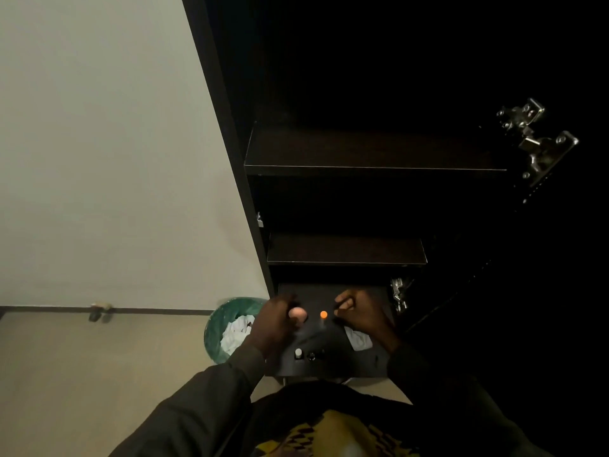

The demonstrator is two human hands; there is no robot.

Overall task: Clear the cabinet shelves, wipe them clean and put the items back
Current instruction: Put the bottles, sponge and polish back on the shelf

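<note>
cabinet (230,133): dark, door open, fills 12 to 3 o'clock of your view; interior mostly too dark to read.
upper shelf (372,156): bare as far as the light shows, at about 12 o'clock from your hands.
middle shelf (346,250): below the upper one, nearer to you; nothing visible on it.
bottom shelf (329,338): straight ahead of you; both hands are over it.
left hand (278,319): at 9 o'clock on the bottom shelf, fingers curled round a pale pink rounded object (297,314). You can't tell what it is from here.
right hand (361,313): at 3 o'clock on that shelf, fingers curled in toward the palm; you can't tell whether they grip anything.
orange ball (323,314): small, between your two hands, touching neither; seems to top a thin stem, blurred.
white cloth (357,338): crumpled on the bottom shelf, just under your right wrist, at 4 o'clock from the ball.
small white-capped item (298,353): near the shelf's front edge, at 6 o'clock from your left hand; dark small bits just beside it, unreadable.
hinges (534,140): metal, on the cabinet's right side at 2 o'clock; a second set (398,293) beside your right hand.
waste bin (214,328): green liner, white crumpled paper inside, on the floor at 9 o'clock, just beside the cabinet.
wall (99,143): pale, left of the cabinet.
</note>
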